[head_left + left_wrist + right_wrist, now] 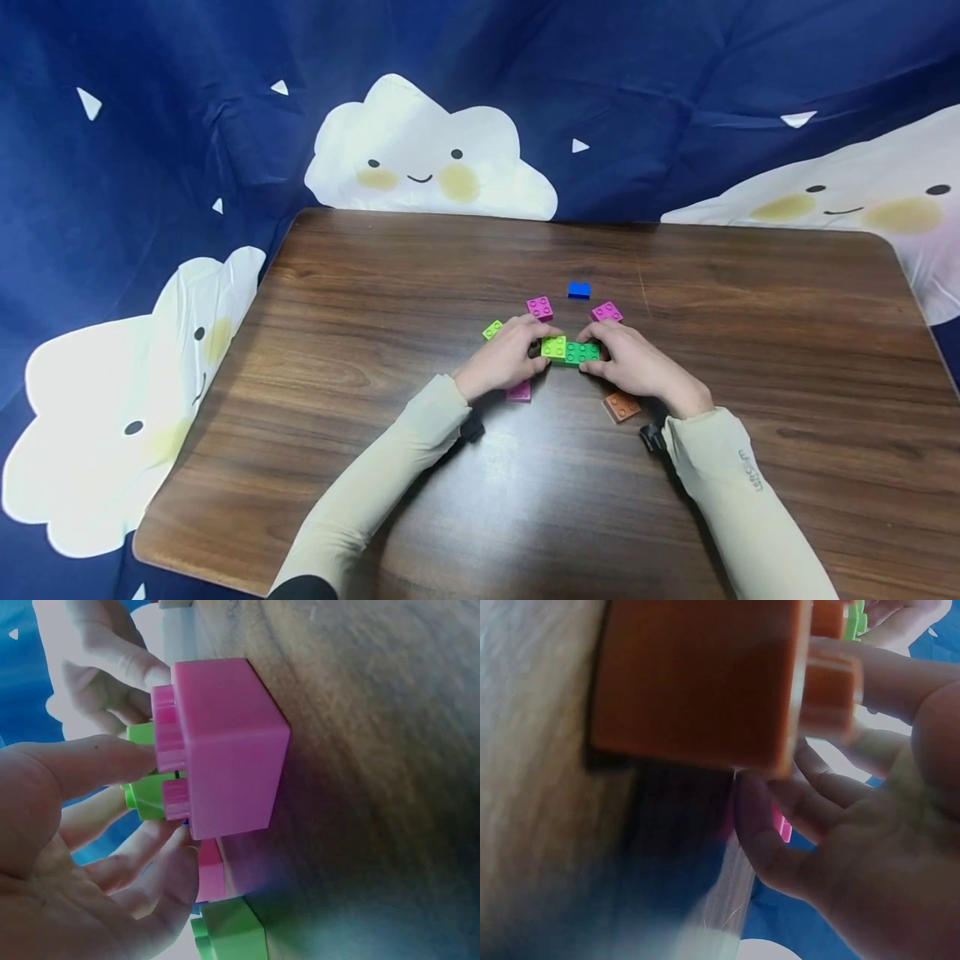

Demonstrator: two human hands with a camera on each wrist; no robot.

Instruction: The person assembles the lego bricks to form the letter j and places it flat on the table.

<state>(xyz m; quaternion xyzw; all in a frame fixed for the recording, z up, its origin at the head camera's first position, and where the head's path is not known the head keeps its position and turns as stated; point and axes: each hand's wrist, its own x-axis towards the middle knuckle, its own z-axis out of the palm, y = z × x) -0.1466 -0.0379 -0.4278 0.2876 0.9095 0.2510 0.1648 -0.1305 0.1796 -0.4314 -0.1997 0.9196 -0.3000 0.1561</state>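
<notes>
Between the two hands, in the head view, a lime toy brick (553, 346) sits at the left end of a green toy brick (583, 353). My left hand (508, 355) pinches the lime brick, thumb on the near side and fingers on the far side. The green brick's right part is held by my right hand (628, 358) in the same way. A pink brick (236, 742) looms large before the left hand in its wrist view, partly covering the held bricks. In the right wrist view an orange brick (697, 682) hides the right hand's grip.
Beyond the hands lie two more pink bricks (539, 308) and a blue brick (579, 290). Another lime brick (492, 330) lies left of the left hand. All rest on a brown wooden table (360, 283). A blue cloth (615, 75) with clouds hangs behind it.
</notes>
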